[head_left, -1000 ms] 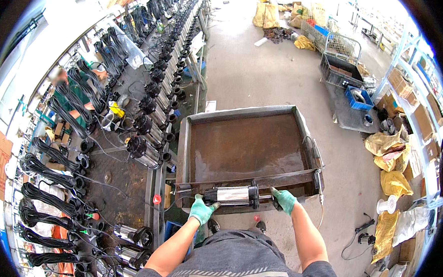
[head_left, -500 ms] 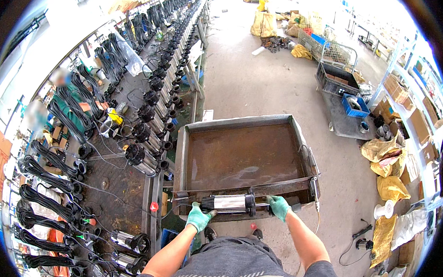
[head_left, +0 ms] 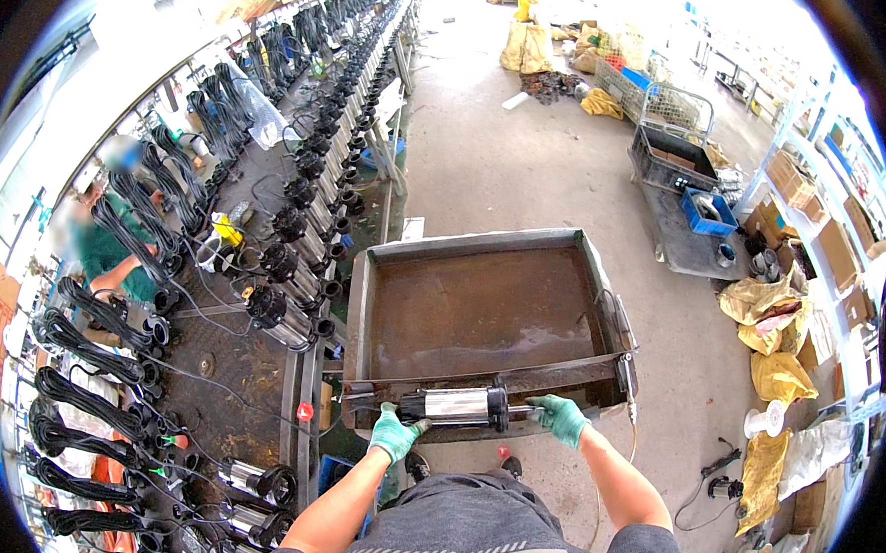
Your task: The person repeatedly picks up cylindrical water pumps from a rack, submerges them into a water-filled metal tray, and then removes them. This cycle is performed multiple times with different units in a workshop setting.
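Note:
A pump (head_left: 456, 405) with a silver barrel and black ends lies crosswise over the near ledge of a rectangular metal tank (head_left: 361, 302). My left hand (head_left: 393, 432), in a green glove, is closed around the underside of its left black end. At the other end a thin metal shaft (head_left: 524, 409) sticks out. My right hand (head_left: 560, 419), gloved too, has its fingers closed at the tip of that shaft; the fingertips are partly hidden. Brown, murky liquid (head_left: 481, 309) covers the tank's bottom.
To the left, a long bench (head_left: 238, 366) carries rows of similar pumps (head_left: 280, 318) and coiled black cables (head_left: 89, 343). A co-worker (head_left: 114, 249) stands beyond it. A hose (head_left: 635, 427) hangs at the tank's right corner. A cart (head_left: 681, 229) and shelving (head_left: 836, 237) stand right.
The co-worker across the bench has shifted, and a bare forearm now reaches toward the cables. My hands and the pump stay almost in place.

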A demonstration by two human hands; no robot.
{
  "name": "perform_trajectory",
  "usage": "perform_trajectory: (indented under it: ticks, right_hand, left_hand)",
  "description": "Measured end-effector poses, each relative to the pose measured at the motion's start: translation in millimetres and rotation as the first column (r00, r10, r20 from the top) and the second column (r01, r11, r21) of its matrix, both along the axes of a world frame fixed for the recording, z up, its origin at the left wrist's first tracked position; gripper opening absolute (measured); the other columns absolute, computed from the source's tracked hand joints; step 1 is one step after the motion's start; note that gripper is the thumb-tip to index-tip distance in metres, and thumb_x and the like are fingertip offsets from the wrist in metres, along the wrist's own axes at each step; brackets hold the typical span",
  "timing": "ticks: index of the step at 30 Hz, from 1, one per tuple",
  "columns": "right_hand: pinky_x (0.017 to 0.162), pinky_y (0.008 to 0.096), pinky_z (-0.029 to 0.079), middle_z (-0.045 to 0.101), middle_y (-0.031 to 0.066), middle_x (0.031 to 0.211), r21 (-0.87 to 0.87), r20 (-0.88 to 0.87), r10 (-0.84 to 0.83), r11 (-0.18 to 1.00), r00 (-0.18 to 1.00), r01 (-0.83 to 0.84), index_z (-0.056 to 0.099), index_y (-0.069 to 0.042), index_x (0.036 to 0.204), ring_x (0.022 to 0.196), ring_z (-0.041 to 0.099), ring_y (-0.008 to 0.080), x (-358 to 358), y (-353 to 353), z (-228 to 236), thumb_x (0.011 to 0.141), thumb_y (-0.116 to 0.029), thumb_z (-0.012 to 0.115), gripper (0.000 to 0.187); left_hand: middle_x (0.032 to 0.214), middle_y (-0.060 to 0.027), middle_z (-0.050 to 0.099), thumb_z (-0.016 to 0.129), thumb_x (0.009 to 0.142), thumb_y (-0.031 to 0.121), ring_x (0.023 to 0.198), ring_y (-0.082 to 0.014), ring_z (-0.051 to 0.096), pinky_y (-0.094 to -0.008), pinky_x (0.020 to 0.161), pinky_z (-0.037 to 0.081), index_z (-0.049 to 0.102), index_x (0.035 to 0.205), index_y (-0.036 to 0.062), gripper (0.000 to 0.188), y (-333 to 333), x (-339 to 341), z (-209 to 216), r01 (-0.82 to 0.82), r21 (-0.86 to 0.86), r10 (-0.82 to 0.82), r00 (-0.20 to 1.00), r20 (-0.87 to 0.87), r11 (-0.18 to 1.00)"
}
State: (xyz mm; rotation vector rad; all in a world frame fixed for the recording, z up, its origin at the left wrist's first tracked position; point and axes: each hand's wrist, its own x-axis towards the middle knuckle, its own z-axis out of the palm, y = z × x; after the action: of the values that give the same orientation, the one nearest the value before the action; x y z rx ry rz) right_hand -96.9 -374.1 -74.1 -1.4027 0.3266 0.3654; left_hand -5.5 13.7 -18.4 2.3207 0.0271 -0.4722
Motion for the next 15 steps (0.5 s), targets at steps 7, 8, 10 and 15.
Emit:
perform_trajectory:
  ticks: [7, 8, 10, 15]
  right_hand:
    - [0.054, 0.0319, 0.047, 0.064, 0.0022, 0.073, -0.053, -0.151, -0.138, 0.990, 0.979, 0.131, 0.072, -0.002, 0.095, 0.059, 0.057, 0.0125, 10, 16, 22, 0.101, -0.041, 0.069, 0.039]
    - [0.054, 0.0317, 0.047, 0.064, 0.0017, 0.073, -0.026, -0.140, -0.170, 0.985, 0.975, 0.168, 0.072, -0.003, 0.094, 0.058, 0.057, 0.0124, 8, 24, 24, 0.101, -0.040, 0.068, 0.038]
    - [0.058, 0.0312, 0.045, 0.061, 0.0017, 0.074, -0.158, -0.118, -0.243, 0.962, 0.963, 0.224, 0.071, -0.002, 0.095, 0.064, 0.052, 0.0115, 11, 30, 25, 0.102, -0.036, 0.067, 0.035]
    - [0.059, 0.0340, 0.042, 0.057, 0.0009, 0.072, -0.188, -0.157, -0.270, 0.952, 0.950, 0.239, 0.069, -0.001, 0.088, 0.063, 0.048, 0.0126, 11, 32, 39, 0.103, -0.045, 0.062, 0.047]
  left_hand:
    - [0.108, -0.0170, 0.072, 0.095, 0.074, 0.033, 0.096, -0.0283, 0.069, -0.0393, 0.089, 0.055, 0.053, 0.119, -0.0014, 0.070, 8, 3, -13, -0.020, -0.057, 0.023, 0.998, 0.052, 0.998]
    - [0.109, -0.0172, 0.072, 0.095, 0.074, 0.034, 0.097, -0.0288, 0.069, -0.0393, 0.090, 0.054, 0.053, 0.120, -0.0018, 0.072, 17, 3, -29, -0.041, -0.079, 0.045, 0.997, 0.059, 0.996]
    - [0.110, -0.0176, 0.072, 0.095, 0.073, 0.034, 0.099, -0.0296, 0.068, -0.0393, 0.092, 0.054, 0.052, 0.121, -0.0026, 0.074, 27, 5, -59, -0.041, -0.123, 0.049, 0.997, 0.058, 0.992]
    - [0.109, -0.0116, 0.066, 0.091, 0.077, 0.021, 0.097, -0.0228, 0.063, -0.0368, 0.088, 0.053, 0.048, 0.119, -0.0005, 0.063, 21, 10, -56, 0.015, -0.339, -0.006, 1.000, 0.028, 0.941]
